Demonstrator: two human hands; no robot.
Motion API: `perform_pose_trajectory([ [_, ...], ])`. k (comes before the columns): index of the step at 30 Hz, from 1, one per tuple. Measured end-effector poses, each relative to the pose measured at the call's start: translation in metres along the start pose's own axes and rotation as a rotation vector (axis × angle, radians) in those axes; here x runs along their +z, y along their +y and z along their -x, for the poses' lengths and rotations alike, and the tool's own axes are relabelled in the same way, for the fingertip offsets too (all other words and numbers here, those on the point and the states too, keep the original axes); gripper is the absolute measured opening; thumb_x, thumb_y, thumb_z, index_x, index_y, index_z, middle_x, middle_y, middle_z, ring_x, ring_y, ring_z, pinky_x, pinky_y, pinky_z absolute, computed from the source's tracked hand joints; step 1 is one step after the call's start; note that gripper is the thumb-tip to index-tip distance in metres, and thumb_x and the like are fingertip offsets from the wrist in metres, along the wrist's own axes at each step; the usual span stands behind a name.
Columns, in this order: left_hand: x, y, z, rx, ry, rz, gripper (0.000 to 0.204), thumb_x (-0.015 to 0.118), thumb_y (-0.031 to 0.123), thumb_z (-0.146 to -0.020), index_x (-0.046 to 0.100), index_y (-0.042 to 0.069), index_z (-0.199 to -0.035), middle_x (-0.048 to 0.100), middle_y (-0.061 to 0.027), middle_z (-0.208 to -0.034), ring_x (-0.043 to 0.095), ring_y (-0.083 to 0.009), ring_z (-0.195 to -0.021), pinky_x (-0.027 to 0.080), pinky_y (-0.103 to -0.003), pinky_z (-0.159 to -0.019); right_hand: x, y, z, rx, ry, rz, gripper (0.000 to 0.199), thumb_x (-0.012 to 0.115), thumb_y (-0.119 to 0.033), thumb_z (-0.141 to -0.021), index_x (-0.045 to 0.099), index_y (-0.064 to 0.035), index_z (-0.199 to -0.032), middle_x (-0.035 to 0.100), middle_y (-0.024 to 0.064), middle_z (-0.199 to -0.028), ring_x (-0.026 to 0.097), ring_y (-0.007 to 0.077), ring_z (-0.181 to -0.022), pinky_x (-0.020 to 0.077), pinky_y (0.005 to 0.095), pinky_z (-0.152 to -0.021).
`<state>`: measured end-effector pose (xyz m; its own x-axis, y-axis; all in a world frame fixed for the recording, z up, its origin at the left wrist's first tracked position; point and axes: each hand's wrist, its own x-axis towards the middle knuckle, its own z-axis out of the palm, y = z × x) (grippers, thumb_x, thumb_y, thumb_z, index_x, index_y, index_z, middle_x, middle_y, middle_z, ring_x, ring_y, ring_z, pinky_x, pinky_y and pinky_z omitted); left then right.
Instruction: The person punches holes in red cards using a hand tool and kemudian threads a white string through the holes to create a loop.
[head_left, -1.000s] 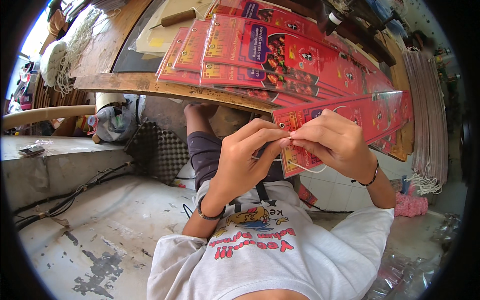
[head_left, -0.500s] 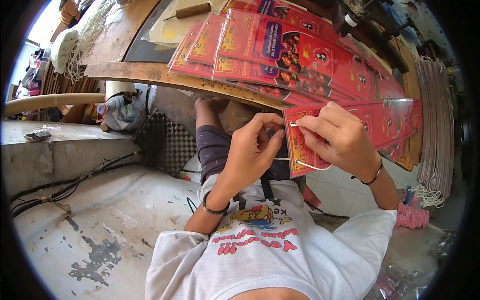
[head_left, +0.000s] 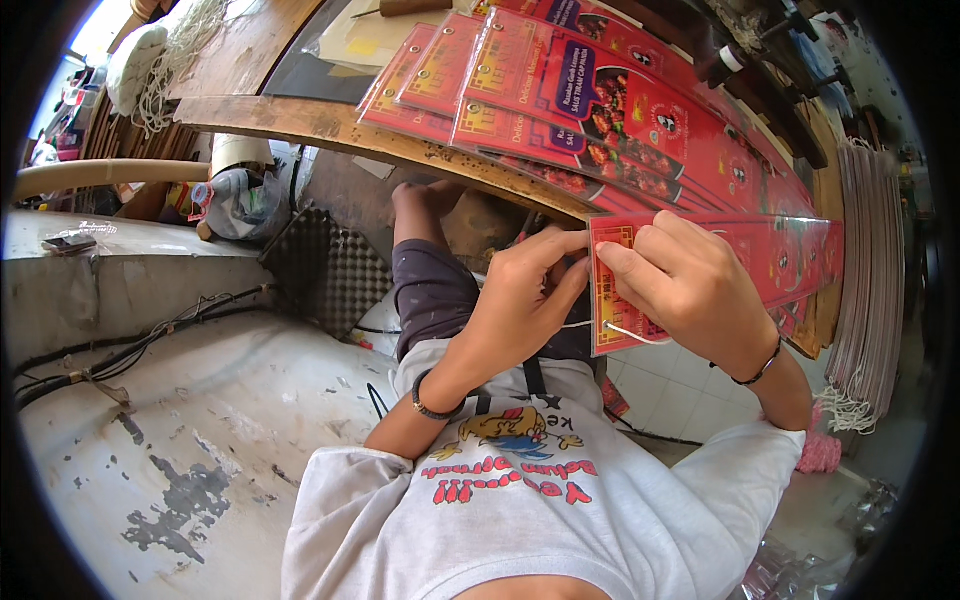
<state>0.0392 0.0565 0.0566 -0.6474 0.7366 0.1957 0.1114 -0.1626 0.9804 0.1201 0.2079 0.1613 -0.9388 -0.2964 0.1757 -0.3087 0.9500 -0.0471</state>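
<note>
A long red plastic-covered printed strip (head_left: pixel 625 285) lies with its near-left end jutting past the table edge between my hands. White cord (head_left: pixel 635 334) passes through an eyelet in its lower corner, loops across its face, and also shows behind it toward my left hand. My right hand (head_left: pixel 690 285) pinches the strip's upper left corner, thumb and forefinger covering the upper eyelet. At the strip's left edge, my left hand (head_left: pixel 525 295) is closed in a pinch, seemingly on the cord; its fingertips are partly hidden.
Several similar red strips (head_left: pixel 640 130) overlap on the wooden table (head_left: pixel 330 125). An awl-like tool with a wooden handle (head_left: pixel 415 7) lies at the back. Dark metal equipment (head_left: pixel 760 60) stands back right, and a bundle of corded strips (head_left: pixel 865 290) hangs at the right.
My right thumb and forefinger have moved over the upper eyelet, where cord showed before. My left hand stays at the strip's edge. The whole view has shifted slightly.
</note>
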Motion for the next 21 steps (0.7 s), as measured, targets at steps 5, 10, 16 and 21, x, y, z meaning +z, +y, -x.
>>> perform_pose_trajectory([
  [5,-0.004,-0.01,0.0,0.008,-0.003,0.038,0.023,0.061,-0.002,-0.089,0.063,0.0,-0.111,0.059,-0.0089,-0.079,0.052,-0.0123,-0.061,0.042,-0.026,-0.056,0.001,0.001,-0.003,0.054,-0.02,-0.095,0.025,0.067,-0.008,-0.072,0.066,-0.0028,-0.097,0.053,0.0055,-0.08,0.055,0.0209,-0.075,0.0499,0.0323,-0.062],
  [10,0.001,-0.014,-0.001,-0.135,-0.036,0.236,0.018,0.058,0.002,-0.093,0.063,-0.002,-0.11,0.064,-0.0058,-0.086,0.056,-0.0073,-0.071,0.045,-0.022,-0.061,0.003,0.005,0.002,0.066,0.029,-0.101,0.03,0.069,-0.006,-0.074,0.067,-0.0043,-0.104,0.059,0.0057,-0.09,0.057,0.0218,-0.077,0.0508,0.0334,-0.063],
  [16,0.005,-0.017,-0.002,-0.177,-0.038,0.383,0.018,0.057,0.005,-0.094,0.063,-0.003,-0.11,0.064,-0.0043,-0.086,0.059,-0.0055,-0.075,0.048,-0.021,-0.065,0.002,0.008,0.007,0.075,-0.012,-0.085,0.033,0.071,-0.007,-0.073,0.067,-0.0044,-0.106,0.06,0.0057,-0.093,0.058,0.0228,-0.079,0.0509,0.0346,-0.066],
  [21,0.01,-0.021,0.002,-0.175,0.069,0.378,0.012,0.057,0.005,-0.094,0.06,-0.003,-0.103,0.061,-0.0027,-0.081,0.057,-0.0045,-0.072,0.046,-0.02,-0.062,-0.005,0.01,0.007,0.1,-0.086,-0.077,0.05,0.075,-0.029,-0.073,0.063,-0.0063,-0.117,0.058,0.0063,-0.106,0.055,0.0263,-0.096,0.0454,0.0435,-0.087],
])
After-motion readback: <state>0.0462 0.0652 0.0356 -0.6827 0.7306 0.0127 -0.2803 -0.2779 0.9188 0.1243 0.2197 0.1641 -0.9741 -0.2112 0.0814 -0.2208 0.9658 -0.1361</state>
